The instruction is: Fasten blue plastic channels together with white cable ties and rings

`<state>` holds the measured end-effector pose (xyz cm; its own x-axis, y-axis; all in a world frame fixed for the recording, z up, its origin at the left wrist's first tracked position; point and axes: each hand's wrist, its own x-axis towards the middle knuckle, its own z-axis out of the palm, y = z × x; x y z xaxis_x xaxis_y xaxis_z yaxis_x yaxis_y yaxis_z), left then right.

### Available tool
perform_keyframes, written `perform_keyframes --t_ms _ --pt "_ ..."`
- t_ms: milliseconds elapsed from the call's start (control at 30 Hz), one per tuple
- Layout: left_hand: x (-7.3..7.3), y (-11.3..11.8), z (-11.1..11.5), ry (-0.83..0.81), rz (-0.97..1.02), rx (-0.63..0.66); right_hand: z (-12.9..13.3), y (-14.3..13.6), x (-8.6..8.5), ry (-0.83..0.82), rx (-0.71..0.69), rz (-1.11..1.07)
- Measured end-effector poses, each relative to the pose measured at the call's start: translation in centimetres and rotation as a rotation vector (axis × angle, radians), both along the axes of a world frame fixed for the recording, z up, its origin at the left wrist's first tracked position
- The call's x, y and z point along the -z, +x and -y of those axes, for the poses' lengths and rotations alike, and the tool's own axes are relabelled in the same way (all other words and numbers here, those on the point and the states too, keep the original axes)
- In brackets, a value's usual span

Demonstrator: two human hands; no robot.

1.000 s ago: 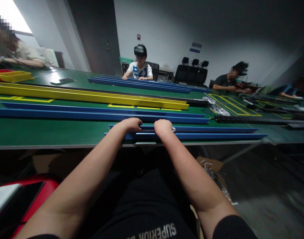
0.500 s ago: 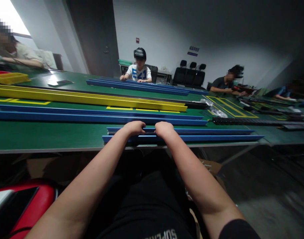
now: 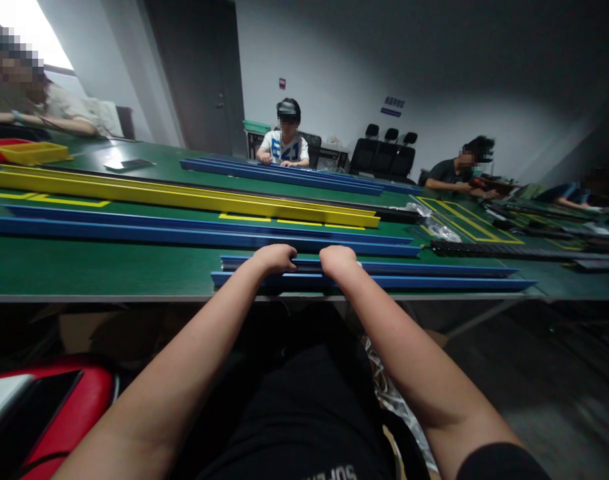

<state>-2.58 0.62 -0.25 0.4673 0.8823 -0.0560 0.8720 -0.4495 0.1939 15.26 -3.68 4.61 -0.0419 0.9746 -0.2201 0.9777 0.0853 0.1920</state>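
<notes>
A long blue channel (image 3: 434, 283) lies along the front edge of the green table, with a dark strip showing between its raised walls. Over its left part is my left hand (image 3: 277, 259), fingers curled down at the channel. My right hand (image 3: 338, 260) is a short way to the right, also closed over the channel, its fingertips hidden behind the back of the hand. What either hand pinches is too small to make out. Just beyond, another blue channel (image 3: 134, 230) runs parallel to the left.
Farther back lie a yellow channel (image 3: 184, 198), more blue channels (image 3: 284, 175) and a black strip (image 3: 484, 250). A yellow tray (image 3: 32, 153) stands at the left. Several people sit around the table (image 3: 109, 267). A red seat (image 3: 84, 400) is at lower left.
The view has shifted slightly, so the scene sits a little farther right. My right hand has moved slightly away from my left along the channel.
</notes>
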Motion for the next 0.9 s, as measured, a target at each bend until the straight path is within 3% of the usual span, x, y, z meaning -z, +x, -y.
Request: perform_keyframes --t_ms 233,433,567,767,900 --pt "0.0 0.4 -0.4 -0.032 -0.019 0.011 0.3 -0.8 0.3 0.026 0.029 -0.010" --pt "-0.6 3.4 -1.1 -0.043 -0.082 0.088 1.0 -0.7 0.3 0.053 0.043 -0.028" --pt "-0.1 4.9 -0.6 -0.021 -0.055 0.113 1.3 -0.5 0.3 0.069 0.034 -0.041" --pt "0.5 4.0 -0.1 0.074 -0.030 0.113 1.5 0.6 0.3 0.073 0.001 -0.054" --pt "0.2 3.9 -0.1 0.095 -0.037 0.145 1.2 2.2 -0.7 0.024 -0.032 -0.057"
